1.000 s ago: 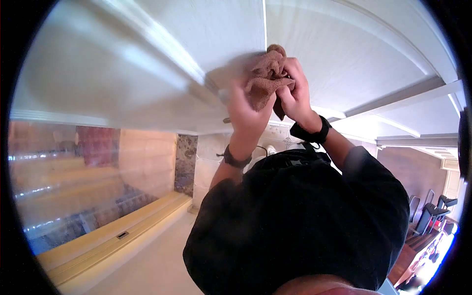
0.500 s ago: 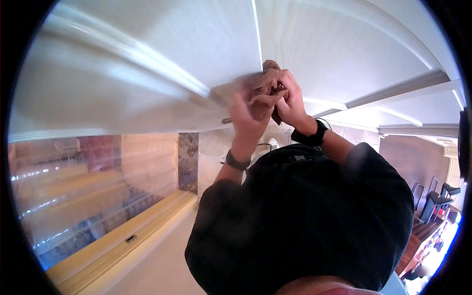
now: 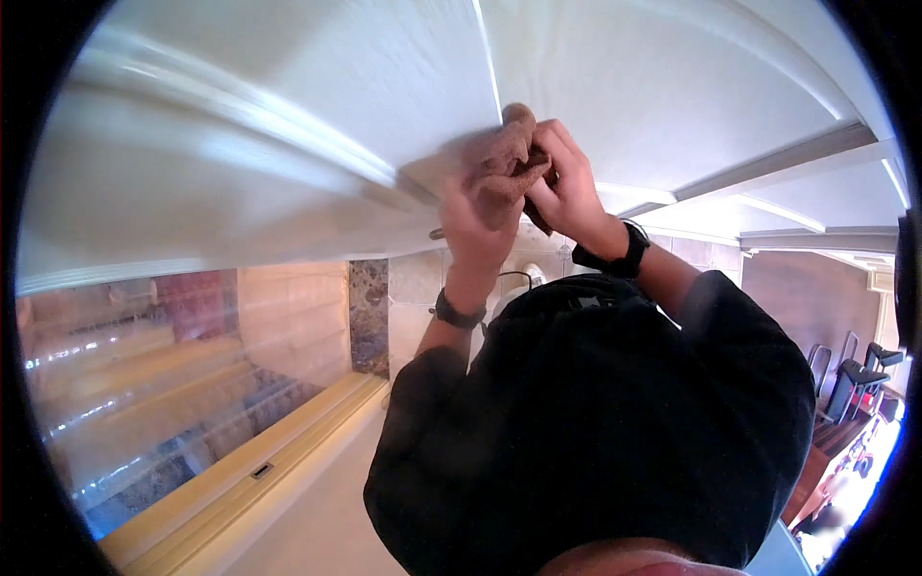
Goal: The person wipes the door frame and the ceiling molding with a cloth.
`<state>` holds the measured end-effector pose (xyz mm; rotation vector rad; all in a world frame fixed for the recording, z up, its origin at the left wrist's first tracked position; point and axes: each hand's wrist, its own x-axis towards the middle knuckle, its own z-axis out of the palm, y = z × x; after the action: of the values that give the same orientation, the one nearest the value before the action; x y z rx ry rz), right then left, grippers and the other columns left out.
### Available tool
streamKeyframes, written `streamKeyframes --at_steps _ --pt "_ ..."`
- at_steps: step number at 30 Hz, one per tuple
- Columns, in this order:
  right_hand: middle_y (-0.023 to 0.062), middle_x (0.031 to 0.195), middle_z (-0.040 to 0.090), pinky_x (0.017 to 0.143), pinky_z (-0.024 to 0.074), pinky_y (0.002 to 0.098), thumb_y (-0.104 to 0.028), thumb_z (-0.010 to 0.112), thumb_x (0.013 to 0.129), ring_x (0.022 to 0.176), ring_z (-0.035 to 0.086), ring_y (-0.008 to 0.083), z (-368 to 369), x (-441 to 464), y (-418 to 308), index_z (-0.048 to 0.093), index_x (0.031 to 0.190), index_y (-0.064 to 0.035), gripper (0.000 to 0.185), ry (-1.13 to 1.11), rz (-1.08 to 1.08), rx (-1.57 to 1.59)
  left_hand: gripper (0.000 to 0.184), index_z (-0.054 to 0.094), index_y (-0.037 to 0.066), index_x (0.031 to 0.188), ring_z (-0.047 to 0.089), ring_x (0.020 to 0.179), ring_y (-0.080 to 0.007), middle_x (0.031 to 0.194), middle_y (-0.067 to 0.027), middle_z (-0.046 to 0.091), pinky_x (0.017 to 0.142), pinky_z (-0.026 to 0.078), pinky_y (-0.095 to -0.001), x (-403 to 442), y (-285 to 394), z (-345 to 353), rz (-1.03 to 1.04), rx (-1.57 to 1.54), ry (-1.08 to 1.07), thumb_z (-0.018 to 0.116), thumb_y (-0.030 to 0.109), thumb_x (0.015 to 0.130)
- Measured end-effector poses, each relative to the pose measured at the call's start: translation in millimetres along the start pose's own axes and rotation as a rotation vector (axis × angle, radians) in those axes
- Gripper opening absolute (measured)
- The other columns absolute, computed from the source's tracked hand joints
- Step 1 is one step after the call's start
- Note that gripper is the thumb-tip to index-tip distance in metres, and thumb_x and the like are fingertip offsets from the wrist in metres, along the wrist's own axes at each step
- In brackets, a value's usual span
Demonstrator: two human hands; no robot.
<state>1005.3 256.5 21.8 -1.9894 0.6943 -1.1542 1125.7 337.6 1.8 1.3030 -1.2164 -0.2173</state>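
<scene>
A bunched brown cloth [image 3: 501,173] is gripped between my two hands, close to the pale panelled surface [image 3: 384,96]. My left hand [image 3: 473,223] is closed on the cloth's left side, its fingers partly covered by the folds and a little blurred. On the other side, my right hand [image 3: 569,187] pinches the cloth between thumb and fingers. The upper end of the cloth lies over a narrow seam [image 3: 488,60] in the panels. Whether it presses on the panel all along, I cannot tell.
Left of me is a window [image 3: 192,374] with a yellowish frame [image 3: 245,480]. A tiled floor [image 3: 415,288] shows below my hands. Black chairs [image 3: 858,382] stand far off at the right, and a grey raised moulding [image 3: 768,173] crosses the panels.
Both hands have shifted slightly up and left in view with the cloth. The cloth's folds look somewhat different, and both hands keep their hold on it.
</scene>
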Motion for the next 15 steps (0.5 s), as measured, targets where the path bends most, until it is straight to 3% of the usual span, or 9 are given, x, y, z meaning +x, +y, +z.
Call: streamKeyframes --at_steps 4,8,12,15 --pt "0.0154 0.097 0.055 0.068 0.0507 0.0356 -0.004 0.060 0.077 0.079 0.060 0.0313 -3 15 -21 0.055 0.110 -0.0016 0.034 0.079 -0.061 0.021 0.055 0.042 -0.003 0.121 0.055 0.105 -0.0210 0.114 -0.0143 0.055 0.094 0.044 -0.0355 16 21 2 0.017 -0.189 0.083 0.073 0.006 0.077" --pt "0.0153 0.100 0.056 0.070 0.0506 0.0358 -0.005 0.061 0.077 0.082 0.060 0.0316 -1 14 -21 0.055 0.112 -0.0012 0.036 0.086 -0.061 0.042 0.056 0.041 -0.003 0.121 0.056 0.104 -0.0220 0.113 -0.0146 0.055 0.093 0.044 -0.0364 21 19 5 0.109 -0.213 0.089 0.073 0.005 0.076" --pt "0.0163 0.102 0.056 0.071 0.0513 0.0392 -0.008 0.060 0.079 0.081 0.062 0.0350 1 2 -3 0.056 0.110 -0.0017 0.032 0.019 0.048 -0.002 0.057 0.041 -0.003 0.120 0.057 0.102 -0.0225 0.112 -0.0152 0.056 0.091 0.046 -0.0366 24 27 14 -0.112 -0.422 0.017 0.075 0.006 0.075" --pt "0.0175 0.105 0.056 0.072 0.0513 0.0427 -0.013 0.059 0.081 0.081 0.062 0.0386 9 -13 22 0.056 0.107 -0.0022 0.028 -0.043 0.081 -0.096 0.059 0.042 -0.003 0.118 0.058 0.099 -0.0228 0.108 -0.0156 0.058 0.089 0.047 -0.0371 -4 -12 14 -0.176 -0.319 -0.017 0.078 0.010 0.073"
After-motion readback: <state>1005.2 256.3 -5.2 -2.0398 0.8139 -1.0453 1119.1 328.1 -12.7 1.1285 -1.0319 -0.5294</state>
